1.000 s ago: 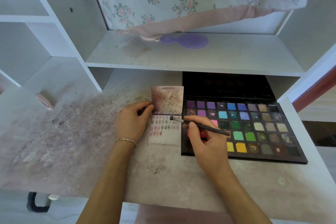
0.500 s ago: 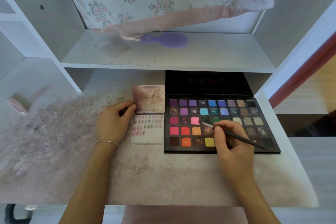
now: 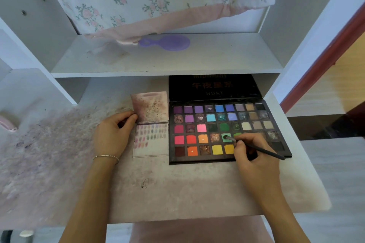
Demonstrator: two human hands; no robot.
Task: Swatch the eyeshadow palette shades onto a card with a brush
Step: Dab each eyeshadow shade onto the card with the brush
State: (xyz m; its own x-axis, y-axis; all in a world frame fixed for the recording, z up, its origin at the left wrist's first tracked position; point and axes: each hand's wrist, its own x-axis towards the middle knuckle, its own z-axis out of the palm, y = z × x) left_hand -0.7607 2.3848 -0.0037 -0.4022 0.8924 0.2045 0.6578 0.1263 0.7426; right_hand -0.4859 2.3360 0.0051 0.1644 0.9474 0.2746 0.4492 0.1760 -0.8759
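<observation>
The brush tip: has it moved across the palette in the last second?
Yes. The brush tip went from beside the card rightward across the palette to a light green pan.

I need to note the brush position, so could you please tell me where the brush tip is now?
In the head view, the brush tip rests on a light green pan in the palette, right of the card, held by the right hand.
</observation>
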